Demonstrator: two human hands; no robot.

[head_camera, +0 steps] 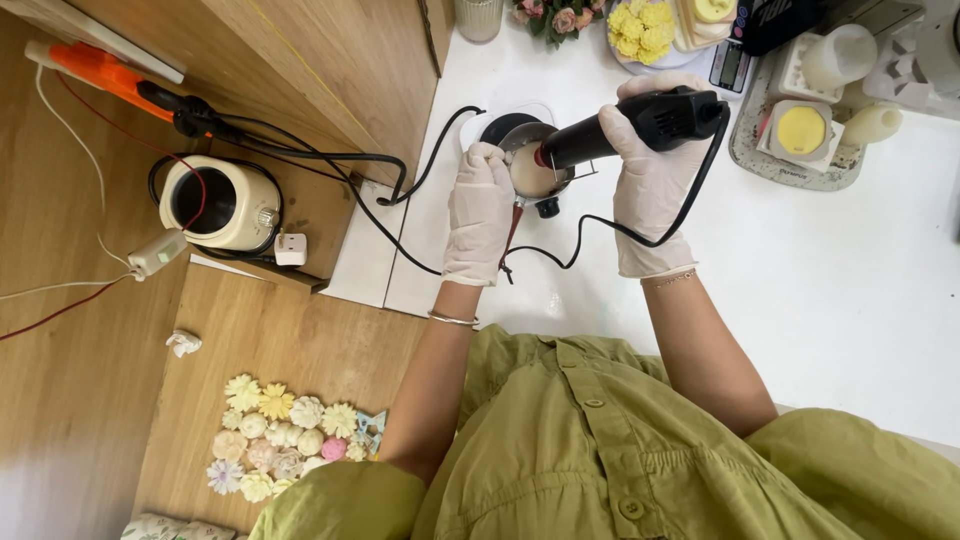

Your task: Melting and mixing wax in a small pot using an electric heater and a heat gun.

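Both gloved hands reach forward over the white counter [830, 290]: the left hand [480, 215] has its grip closed around the small metal cup [533, 172], and the right hand [650, 185] is clamped on the black hand mixer [640, 125]. The mixer lies nearly level, long axis running from 2 o'clock down to 8 o'clock, its working end pointing at 8 o'clock into the cup's pale liquid.

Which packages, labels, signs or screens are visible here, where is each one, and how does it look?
Scale: top edge, right of the yellow flowers; a small grey screen on a pale body, mostly hidden.
Tray: right of the black tool in the right hand; pale speckled rim with small dark print.
Kettle: on the wooden shelf at left; cream, a faint small mark on its side.
No packages or signs show.
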